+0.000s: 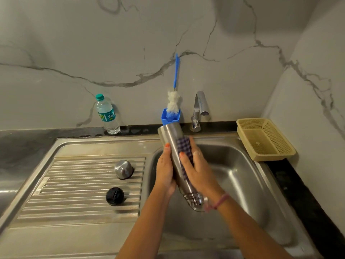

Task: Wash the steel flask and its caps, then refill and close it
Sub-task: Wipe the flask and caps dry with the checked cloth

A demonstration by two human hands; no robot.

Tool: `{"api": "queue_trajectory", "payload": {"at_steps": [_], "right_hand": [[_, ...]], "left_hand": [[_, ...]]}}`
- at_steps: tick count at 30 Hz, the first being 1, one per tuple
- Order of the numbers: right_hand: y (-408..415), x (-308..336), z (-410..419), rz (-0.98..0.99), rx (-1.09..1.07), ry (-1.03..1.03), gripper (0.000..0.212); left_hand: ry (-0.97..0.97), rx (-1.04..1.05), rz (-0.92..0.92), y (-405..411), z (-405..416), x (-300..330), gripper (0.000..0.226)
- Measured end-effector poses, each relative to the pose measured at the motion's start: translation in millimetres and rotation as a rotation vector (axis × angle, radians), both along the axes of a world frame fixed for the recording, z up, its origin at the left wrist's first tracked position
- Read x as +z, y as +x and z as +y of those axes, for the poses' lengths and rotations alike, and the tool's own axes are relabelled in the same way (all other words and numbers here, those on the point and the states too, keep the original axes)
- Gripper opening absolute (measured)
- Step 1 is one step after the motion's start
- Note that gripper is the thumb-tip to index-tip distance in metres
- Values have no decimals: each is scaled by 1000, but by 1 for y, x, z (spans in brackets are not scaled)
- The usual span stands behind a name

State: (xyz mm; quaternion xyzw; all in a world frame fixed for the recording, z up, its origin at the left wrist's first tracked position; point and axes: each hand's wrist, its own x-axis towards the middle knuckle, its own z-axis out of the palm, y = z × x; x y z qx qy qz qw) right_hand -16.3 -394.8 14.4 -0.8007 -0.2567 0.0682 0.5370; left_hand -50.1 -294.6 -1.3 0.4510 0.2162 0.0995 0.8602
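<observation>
The steel flask (pixel 170 136) is tilted over the sink basin (pixel 233 176), base up and away, threaded mouth down toward me. My left hand (pixel 165 171) grips its left side. My right hand (pixel 197 171) presses a purple checked scrub pad (pixel 183 145) against the flask's body, fingers wrapped over the pad. On the ribbed drainboard (pixel 78 187) to the left stand the steel outer cap (pixel 123 169), dome up, and the black inner cap (pixel 114 195).
A blue-handled bottle brush (pixel 174 101) stands in a blue holder (pixel 169 117) against the marble wall. The tap (pixel 199 107) is to its right, no water running. A plastic water bottle (pixel 107 114) stands at back left; a beige mesh basket (pixel 265 139) at right.
</observation>
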Motion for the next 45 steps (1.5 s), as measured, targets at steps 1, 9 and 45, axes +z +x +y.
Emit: {"api": "queue_trajectory", "payload": {"at_steps": [1, 9, 45], "right_hand": [[-13, -11, -6, -22, 10, -23, 65], [-7, -1, 2, 52, -30, -63, 62], [-25, 3, -3, -47, 80, -213, 63]], "left_hand": [[-11, 32, 22, 1, 4, -2, 63], [-29, -63, 100, -2, -2, -7, 70], [-183, 137, 87, -8, 10, -3, 59]]}}
